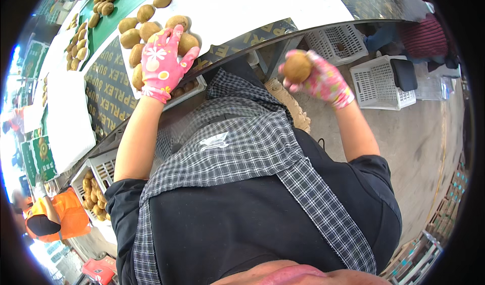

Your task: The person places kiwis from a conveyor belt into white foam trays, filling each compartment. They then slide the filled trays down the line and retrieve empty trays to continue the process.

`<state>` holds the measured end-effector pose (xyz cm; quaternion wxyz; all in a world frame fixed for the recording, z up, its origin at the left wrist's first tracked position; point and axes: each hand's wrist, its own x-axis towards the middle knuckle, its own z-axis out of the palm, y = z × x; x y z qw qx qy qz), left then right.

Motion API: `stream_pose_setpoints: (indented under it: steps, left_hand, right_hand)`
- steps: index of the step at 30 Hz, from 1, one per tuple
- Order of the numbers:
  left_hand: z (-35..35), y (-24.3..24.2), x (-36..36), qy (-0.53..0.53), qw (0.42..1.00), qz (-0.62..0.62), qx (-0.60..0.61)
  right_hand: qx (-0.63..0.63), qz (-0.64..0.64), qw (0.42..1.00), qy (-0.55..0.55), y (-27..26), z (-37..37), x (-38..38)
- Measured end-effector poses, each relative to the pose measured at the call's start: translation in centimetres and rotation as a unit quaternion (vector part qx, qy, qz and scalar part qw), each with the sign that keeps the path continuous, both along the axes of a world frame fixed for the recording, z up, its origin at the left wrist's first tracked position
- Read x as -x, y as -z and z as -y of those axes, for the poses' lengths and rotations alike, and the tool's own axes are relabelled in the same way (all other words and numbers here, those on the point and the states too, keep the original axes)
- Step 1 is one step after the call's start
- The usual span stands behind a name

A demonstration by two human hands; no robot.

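Observation:
My left hand (163,63), in a pink flowered glove, lies palm down over a group of kiwifruit (130,38) on a white sheet (242,8). Its fingers are spread. One kiwifruit (188,43) shows between the thumb and forefinger, and another (177,21) sits at the fingertips; the palm hides what is under it. Out to the right, away from the worktable, my right hand (322,74) grips a single kiwifruit (297,68). That glove is slightly blurred.
White plastic crates (382,82) stand on the floor at right, beside a person in a striped sleeve (424,38). A crate of kiwifruit (94,196) is at lower left, near a person in an orange vest (68,213). A green conveyor belt (125,8) carries more fruit.

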<state>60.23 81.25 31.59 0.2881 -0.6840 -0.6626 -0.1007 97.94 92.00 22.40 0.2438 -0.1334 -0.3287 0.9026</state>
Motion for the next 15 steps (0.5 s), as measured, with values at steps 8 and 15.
stream_pose_setpoints:
  steps: [8, 15]
  left_hand:
    - [3.6, -4.0, 2.0, 0.048, 0.986, 0.122, -0.101]
    - [10.6, -1.9, 7.4, -0.038, 0.932, 0.308, -0.186]
  right_hand:
    - [0.248, 0.135, 0.95, 0.131, 15.8, -3.3, 7.2]
    - [0.348, 0.275, 0.871, 0.212, 19.9, -7.4, 15.3]
